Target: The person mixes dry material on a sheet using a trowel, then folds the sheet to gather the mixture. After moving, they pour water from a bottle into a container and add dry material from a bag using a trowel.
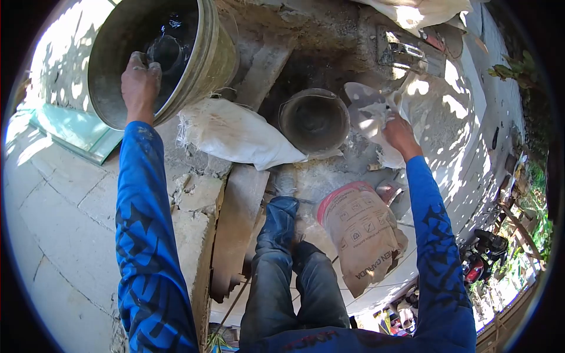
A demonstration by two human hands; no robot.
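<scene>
My left hand (140, 85) is inside the large tilted bucket (226, 59) at the upper left, its fingers closed on the edge of a small round container (166, 54) at the dark water. On the right, my right hand (401, 134) grips a pale plastic bag (368, 106); its fingertips are partly hidden. Between my hands, a smaller grey bucket (313, 120) stands upright, with grey residue inside. A stuffed white sack (232, 132) lies beside it, to the left.
A brown cement bag (362, 232) lies right of my legs. A wooden plank (238, 226) and a broken block wall (191, 235) are to the left. Glass panes (76, 130) rest beyond the large bucket. A metal tool (406, 50) is at the upper right.
</scene>
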